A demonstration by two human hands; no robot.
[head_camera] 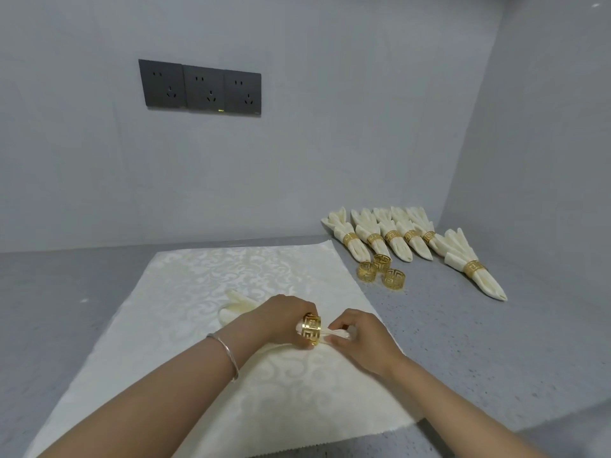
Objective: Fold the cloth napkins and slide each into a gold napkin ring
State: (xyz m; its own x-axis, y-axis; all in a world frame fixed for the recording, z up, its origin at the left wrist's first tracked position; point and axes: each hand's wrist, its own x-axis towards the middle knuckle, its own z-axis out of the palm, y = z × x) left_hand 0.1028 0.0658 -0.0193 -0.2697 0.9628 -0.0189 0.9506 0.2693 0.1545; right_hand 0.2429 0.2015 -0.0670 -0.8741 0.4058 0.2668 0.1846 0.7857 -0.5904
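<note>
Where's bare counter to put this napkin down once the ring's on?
Free: grey counter left of the spread cloth; also near right, between the cloth's edge and the lone ringed napkin. Crowded: far right, the row of ringed napkins and three loose rings.

Readable text: none is found.
Socket panel (199,87), far wall: a small lit mark is seen on the middle plate's lower edge, too small to be read.
Loose napkin rings (394,278), right: only a cut-out key pattern is shown.

left hand (281,317) grips ring (311,328); right hand (363,338) pinches napkin end (337,334), forearms converging.
</note>
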